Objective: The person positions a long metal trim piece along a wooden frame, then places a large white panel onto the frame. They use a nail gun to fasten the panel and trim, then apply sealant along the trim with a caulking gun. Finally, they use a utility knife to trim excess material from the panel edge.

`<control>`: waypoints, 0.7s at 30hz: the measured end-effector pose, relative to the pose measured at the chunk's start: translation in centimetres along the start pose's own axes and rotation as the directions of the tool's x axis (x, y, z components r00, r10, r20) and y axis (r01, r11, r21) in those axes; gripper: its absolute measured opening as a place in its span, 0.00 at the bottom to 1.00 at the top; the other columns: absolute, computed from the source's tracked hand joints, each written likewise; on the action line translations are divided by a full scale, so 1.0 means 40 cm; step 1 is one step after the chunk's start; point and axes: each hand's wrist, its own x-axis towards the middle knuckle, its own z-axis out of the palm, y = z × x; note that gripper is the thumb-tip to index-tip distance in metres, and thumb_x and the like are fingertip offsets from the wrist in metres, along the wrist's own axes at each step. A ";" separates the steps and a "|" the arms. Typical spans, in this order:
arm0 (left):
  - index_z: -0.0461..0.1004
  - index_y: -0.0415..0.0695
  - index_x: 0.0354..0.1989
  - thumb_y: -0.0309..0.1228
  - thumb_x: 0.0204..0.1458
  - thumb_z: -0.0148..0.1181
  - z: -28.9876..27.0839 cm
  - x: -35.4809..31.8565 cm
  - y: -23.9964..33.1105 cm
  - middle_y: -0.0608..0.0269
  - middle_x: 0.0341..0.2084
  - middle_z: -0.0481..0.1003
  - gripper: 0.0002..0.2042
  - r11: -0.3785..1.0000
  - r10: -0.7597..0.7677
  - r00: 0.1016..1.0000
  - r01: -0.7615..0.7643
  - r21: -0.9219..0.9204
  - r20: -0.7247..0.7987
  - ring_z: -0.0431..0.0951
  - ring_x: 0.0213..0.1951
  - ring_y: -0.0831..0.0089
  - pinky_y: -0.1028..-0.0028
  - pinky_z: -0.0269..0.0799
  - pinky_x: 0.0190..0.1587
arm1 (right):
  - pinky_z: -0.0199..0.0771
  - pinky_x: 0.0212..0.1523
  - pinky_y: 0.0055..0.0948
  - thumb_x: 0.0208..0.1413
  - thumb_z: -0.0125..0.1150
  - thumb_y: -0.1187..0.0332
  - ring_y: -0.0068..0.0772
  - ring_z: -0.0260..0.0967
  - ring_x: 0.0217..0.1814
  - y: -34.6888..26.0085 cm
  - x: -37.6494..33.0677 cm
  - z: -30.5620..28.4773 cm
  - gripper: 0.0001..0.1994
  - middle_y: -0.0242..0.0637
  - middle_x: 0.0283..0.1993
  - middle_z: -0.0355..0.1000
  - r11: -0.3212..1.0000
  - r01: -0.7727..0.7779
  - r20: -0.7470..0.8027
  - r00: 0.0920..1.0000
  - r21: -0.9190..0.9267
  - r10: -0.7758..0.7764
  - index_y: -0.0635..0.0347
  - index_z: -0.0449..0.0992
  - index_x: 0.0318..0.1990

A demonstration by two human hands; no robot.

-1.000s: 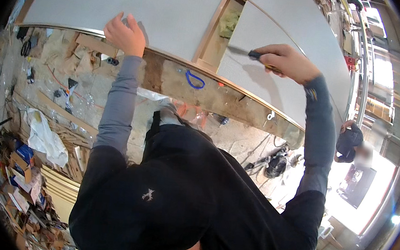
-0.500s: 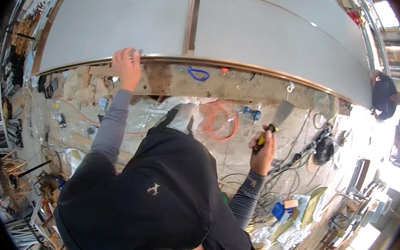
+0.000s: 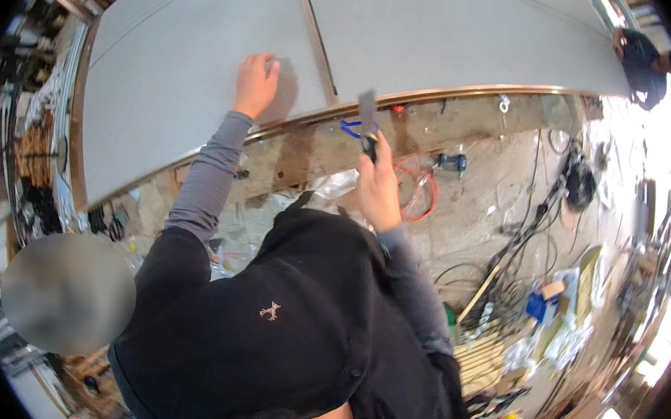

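Note:
My left hand (image 3: 256, 89) is over a large pale grey panel (image 3: 175, 84), inside its near edge. Its fingers are curled in; whatever may be between them is too small to make out. My right hand (image 3: 381, 188) grips a putty knife (image 3: 367, 112) by its black and yellow handle. The flat metal blade points up and away, close to the brown metal rim (image 3: 417, 94) of the panel frame; I cannot tell whether it touches. A dark divider strip (image 3: 318, 40) runs between two grey panels.
Below the rim lie a blue loop-shaped thing (image 3: 349, 129), a coil of orange hose (image 3: 432, 202) and a dark blue tool (image 3: 452, 162). Black cables (image 3: 521, 234) and plastic scraps litter the floor at right. Another person (image 3: 641, 69) is at the far right. A blurred round patch covers part of the left.
My left hand has moved from the rim onto the panel. My right hand has brought the putty knife up and left toward the rim. The view has turned and shifted.

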 end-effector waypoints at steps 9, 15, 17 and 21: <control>0.74 0.39 0.55 0.38 0.67 0.57 -0.082 0.085 0.155 0.66 0.40 0.78 0.16 0.417 -0.097 0.517 0.797 -0.437 0.851 0.79 0.38 0.76 0.74 0.76 0.41 | 0.73 0.59 0.45 0.61 0.52 0.68 0.69 0.69 0.49 -0.173 0.279 0.358 0.37 0.75 0.53 0.63 0.930 -0.364 -0.012 0.931 0.058 0.365 0.72 0.49 0.75; 0.77 0.39 0.47 0.35 0.67 0.57 -0.051 0.236 0.067 0.66 0.37 0.80 0.11 0.385 -0.013 0.307 0.880 -0.279 0.951 0.79 0.37 0.77 0.75 0.75 0.41 | 0.69 0.65 0.44 0.61 0.52 0.63 0.70 0.65 0.63 -0.279 0.402 0.403 0.42 0.77 0.62 0.59 0.727 -0.643 0.074 0.759 0.241 0.647 0.76 0.37 0.76; 0.78 0.39 0.46 0.35 0.67 0.57 -0.033 0.272 0.040 0.65 0.37 0.80 0.11 0.357 0.027 0.216 0.910 -0.211 0.976 0.79 0.37 0.77 0.75 0.76 0.41 | 0.69 0.66 0.44 0.61 0.53 0.61 0.69 0.64 0.65 -0.276 0.429 0.421 0.44 0.76 0.63 0.59 0.685 -0.666 0.065 0.729 0.296 0.681 0.75 0.38 0.76; 0.78 0.39 0.46 0.36 0.67 0.56 -0.011 0.335 0.022 0.65 0.37 0.80 0.12 0.389 0.117 0.119 0.908 -0.156 0.986 0.80 0.38 0.76 0.74 0.76 0.41 | 0.68 0.66 0.43 0.60 0.55 0.57 0.65 0.65 0.67 -0.253 0.483 0.460 0.46 0.75 0.65 0.59 0.638 -0.650 0.028 0.709 0.412 0.704 0.76 0.39 0.76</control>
